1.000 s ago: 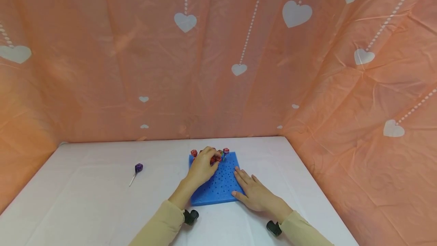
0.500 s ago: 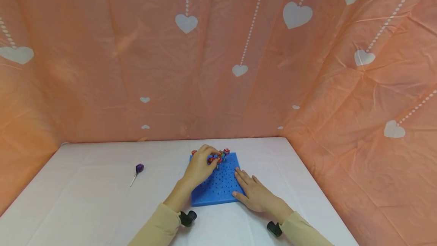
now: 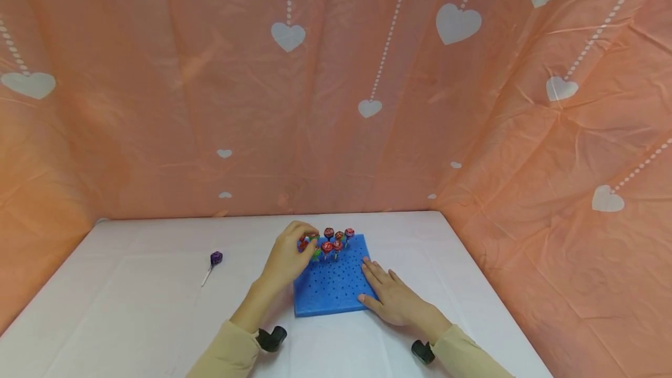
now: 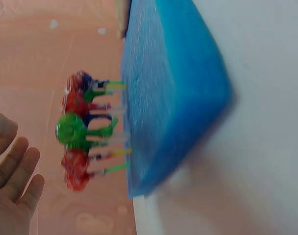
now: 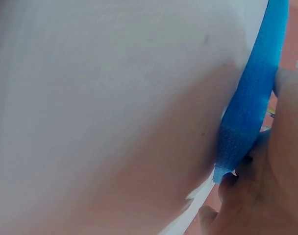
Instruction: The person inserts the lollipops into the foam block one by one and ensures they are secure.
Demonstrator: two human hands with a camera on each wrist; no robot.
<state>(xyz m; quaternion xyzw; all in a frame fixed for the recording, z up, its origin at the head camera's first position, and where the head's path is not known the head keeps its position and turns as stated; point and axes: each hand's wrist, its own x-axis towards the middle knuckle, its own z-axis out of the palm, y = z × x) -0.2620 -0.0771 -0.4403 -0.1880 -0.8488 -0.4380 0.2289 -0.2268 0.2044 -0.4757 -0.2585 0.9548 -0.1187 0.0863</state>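
A blue foam block point(image 3: 328, 296) dotted with small holes lies on the table. Several wrapped lollipops stand upright by their sticks along its far part, among them a red lollipop point(image 3: 328, 247) and a green lollipop point(image 4: 70, 129). My left hand point(image 3: 286, 254) hovers over the block's far left corner, beside the lollipop heads. In the left wrist view its fingers point(image 4: 22, 171) are loosely bent and apart from the candies, holding nothing. My right hand point(image 3: 392, 299) rests spread on the block's right edge, fingers straight.
A purple lollipop point(image 3: 216, 258) lies on the white tablecloth point(image 3: 131, 308), left of the block. An orange curtain with white hearts point(image 3: 325, 133) rises behind the table and along its sides. Black wrist cameras sit at both sleeves.
My left hand has moved left and back from the middle of the lollipops, uncovering several of them. The right hand has stayed on the block's edge.
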